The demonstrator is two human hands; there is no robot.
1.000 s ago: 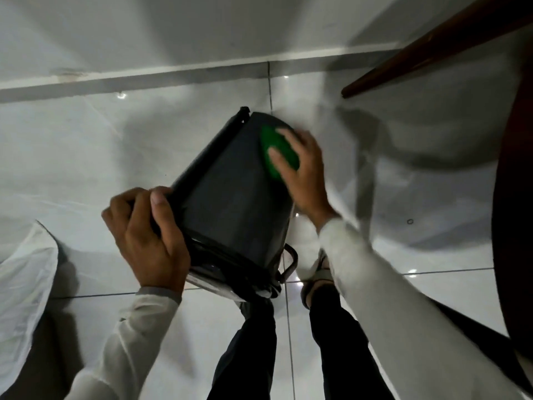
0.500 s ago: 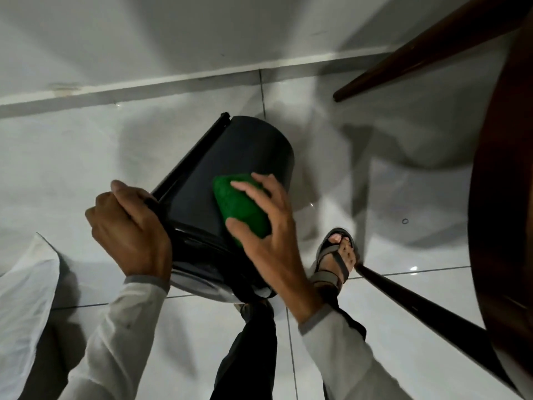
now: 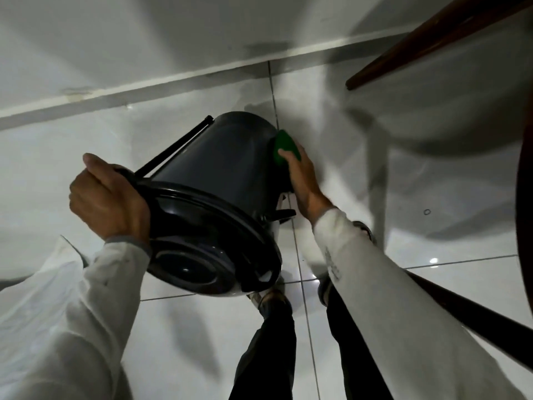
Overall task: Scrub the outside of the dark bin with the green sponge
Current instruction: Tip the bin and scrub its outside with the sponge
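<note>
The dark bin (image 3: 219, 166) is held tilted in the air above the tiled floor, its lidded top end toward me and its base pointing away. My left hand (image 3: 108, 200) grips the bin's rim and thin black bar at the left. My right hand (image 3: 302, 180) presses the green sponge (image 3: 284, 148) flat against the bin's right outer wall, near the base. Most of the sponge is hidden between my palm and the bin.
White glossy floor tiles (image 3: 432, 197) lie below, with a wall skirting (image 3: 173, 79) behind. Dark wooden furniture legs (image 3: 432, 39) cross the upper right and lower right. A round dark wooden edge (image 3: 525, 197) is at the far right. My legs and sandalled feet stand under the bin.
My right hand has slid the sponge from the bin's near front face round to its right side near the base. The bin has turned so its lid end faces me more.
</note>
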